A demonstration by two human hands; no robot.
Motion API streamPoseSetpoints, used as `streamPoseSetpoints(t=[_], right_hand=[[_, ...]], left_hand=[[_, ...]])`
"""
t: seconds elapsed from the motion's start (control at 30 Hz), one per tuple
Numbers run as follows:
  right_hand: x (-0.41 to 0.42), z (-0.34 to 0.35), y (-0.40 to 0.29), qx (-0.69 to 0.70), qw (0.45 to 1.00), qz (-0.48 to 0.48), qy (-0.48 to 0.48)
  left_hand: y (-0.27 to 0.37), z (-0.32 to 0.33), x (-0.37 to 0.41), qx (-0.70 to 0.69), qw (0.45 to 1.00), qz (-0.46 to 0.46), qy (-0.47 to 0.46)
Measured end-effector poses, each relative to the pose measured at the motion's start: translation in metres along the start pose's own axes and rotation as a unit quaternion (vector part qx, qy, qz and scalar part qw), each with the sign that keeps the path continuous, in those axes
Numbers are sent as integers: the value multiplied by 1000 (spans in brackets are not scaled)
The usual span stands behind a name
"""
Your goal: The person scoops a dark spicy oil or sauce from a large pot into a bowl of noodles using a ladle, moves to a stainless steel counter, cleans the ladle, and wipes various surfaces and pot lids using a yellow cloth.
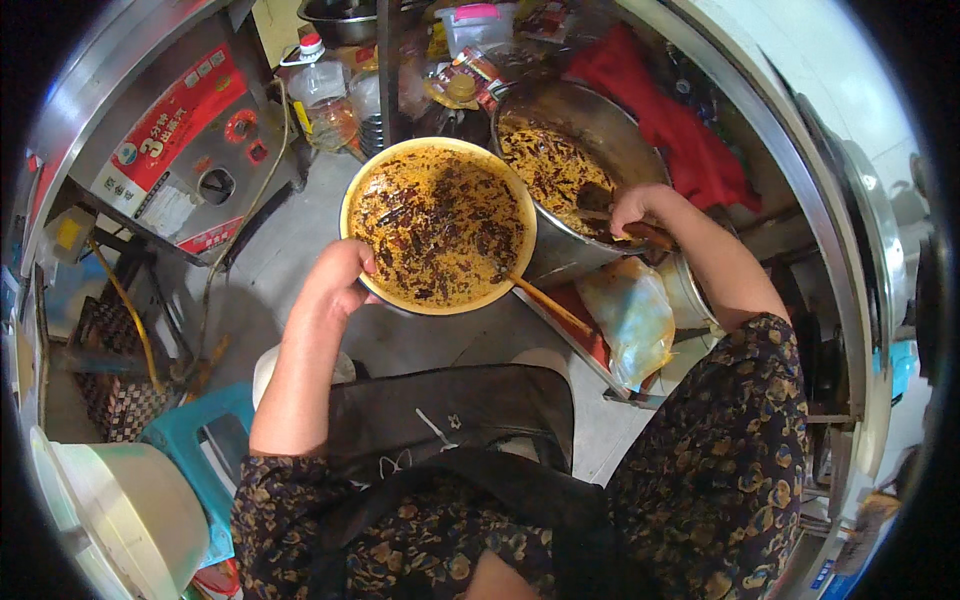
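Note:
My left hand (337, 281) grips the left rim of a yellow-rimmed basin (347, 202), held up in front of me. The basin is full of an oily orange-brown mixture with dark pieces, like chili oil. A wooden handle (551, 304) leans out over its lower right edge; its other end is hidden in the mixture. At the right, a large metal pot (637, 142) holds more of the same mixture. My right hand (641, 210) is over the near rim of this pot, closed around the wooden handle of a dark ladle or scoop (595, 196), whose head lies at the mixture.
A stainless-steel appliance (180, 142) stands at the upper left. Behind the basin are a plastic jug (322, 90) and a lidded plastic box (476, 26). Red cloth (660, 112) lies behind the pot, a plastic bag (630, 315) below it. A blue stool (176, 427) and pale tub (135, 510) are lower left.

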State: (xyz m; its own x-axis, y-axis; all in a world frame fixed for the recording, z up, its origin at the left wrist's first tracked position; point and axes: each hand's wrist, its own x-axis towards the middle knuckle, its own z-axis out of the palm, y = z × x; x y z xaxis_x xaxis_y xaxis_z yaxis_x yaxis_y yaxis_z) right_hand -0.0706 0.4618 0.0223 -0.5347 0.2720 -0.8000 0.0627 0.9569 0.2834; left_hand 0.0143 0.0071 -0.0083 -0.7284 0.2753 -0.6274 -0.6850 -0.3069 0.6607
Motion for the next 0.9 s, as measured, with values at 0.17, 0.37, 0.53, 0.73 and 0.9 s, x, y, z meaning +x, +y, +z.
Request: streamPoseSetpoints(t=[0.17,0.37,0.53,0.73,0.9], right_hand=[[-84,-8,-22,-173,975,23,140],[-134,20,-3,-149,962,61,221],[-141,64,14,-149,915,48,372],[-148,97,10,-174,878,72,440],[-138,114,11,-110,858,45,499]], left_hand=[[-2,-8,6,-3,1000,6,8],[0,8,-2,-22,999,17,37],[3,2,-3,15,1000,-6,-2],[-2,3,1,-15,999,19,22],[0,4,0,-22,999,16,25]])
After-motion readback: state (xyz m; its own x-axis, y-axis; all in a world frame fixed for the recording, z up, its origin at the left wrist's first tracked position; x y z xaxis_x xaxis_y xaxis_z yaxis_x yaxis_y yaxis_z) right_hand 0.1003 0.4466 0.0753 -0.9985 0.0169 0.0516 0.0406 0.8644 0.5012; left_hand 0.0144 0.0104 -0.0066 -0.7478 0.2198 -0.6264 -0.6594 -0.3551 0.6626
